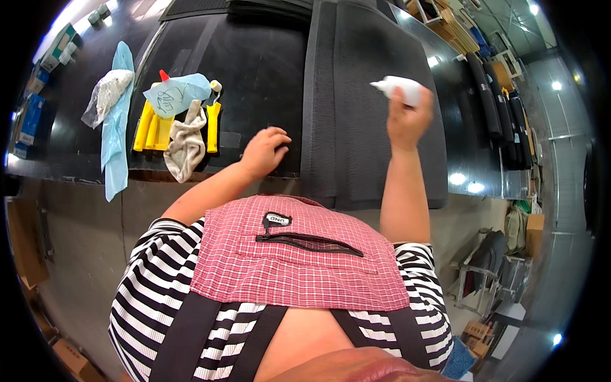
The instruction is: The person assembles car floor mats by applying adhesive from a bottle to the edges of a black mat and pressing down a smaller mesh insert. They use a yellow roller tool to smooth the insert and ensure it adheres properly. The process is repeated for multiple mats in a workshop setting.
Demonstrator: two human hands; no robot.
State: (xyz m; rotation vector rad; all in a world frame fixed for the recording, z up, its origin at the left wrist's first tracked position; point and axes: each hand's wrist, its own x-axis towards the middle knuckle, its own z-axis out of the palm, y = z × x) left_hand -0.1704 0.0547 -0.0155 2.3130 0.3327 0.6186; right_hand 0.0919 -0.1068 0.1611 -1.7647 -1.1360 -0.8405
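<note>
My right hand (407, 124) is closed around a white squeeze bottle (402, 89), raised over the dark grey mat (369, 146). The bottle lies nearly sideways, its thin nozzle pointing left. Just left of the mat's edge, my left hand (262, 153) is over the black table (254, 83), fingers loosely bent and apart, holding nothing. Further left are a yellow-handled roller (213, 127), a crumpled light grey glove (186, 141), yellow tools (154, 130) and a light blue piece of plastic (177, 95) with a red pointed tip (164, 76) beside it.
A long light blue strip (116, 140) hangs over the table's front edge, beside a clear plastic bag (105, 95). Dark sheets (267, 9) are stacked at the back. Blue boxes (28, 121) stand at far left. Dark padded pieces (487, 95) lie at right; a metal-framed cart (484, 274) stands behind me.
</note>
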